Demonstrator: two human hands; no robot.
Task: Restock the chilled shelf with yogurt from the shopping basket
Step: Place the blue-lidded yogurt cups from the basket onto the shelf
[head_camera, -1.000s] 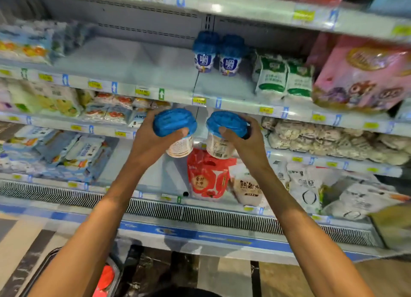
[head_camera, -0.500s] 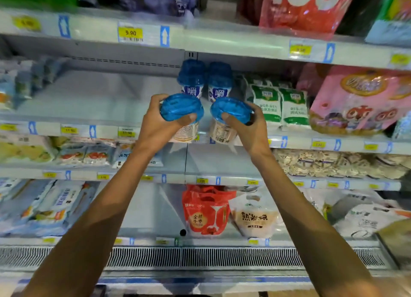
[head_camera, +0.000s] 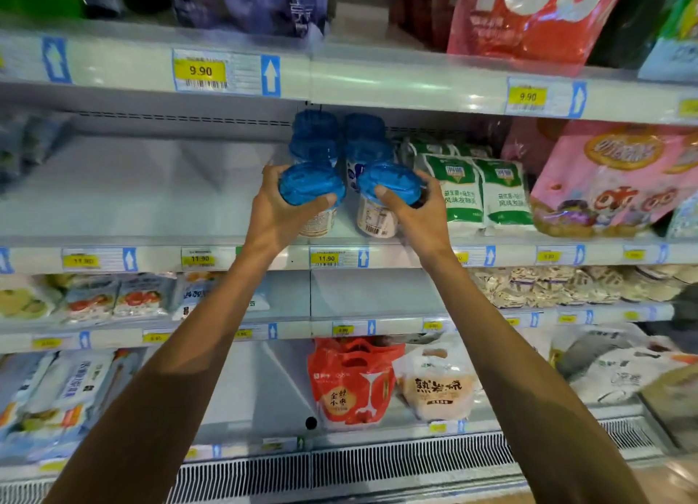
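Hands had risen from below the shelf edge, so my left hand (head_camera: 277, 210) and right hand (head_camera: 417, 216) each clasped a blue-lidded yogurt cup (head_camera: 311, 188) over the chilled shelf (head_camera: 151, 246), nearly placed.

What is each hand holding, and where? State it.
Left hand grips a blue-lidded yogurt cup around its lid; right hand grips another likewise.

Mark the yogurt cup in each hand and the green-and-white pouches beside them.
Left-hand yogurt cup (head_camera: 310, 183), head view: on its blue lid.
Right-hand yogurt cup (head_camera: 391, 181), head view: on its blue lid.
Green-and-white pouches (head_camera: 459, 193), head view: on the nearer pouch's front.
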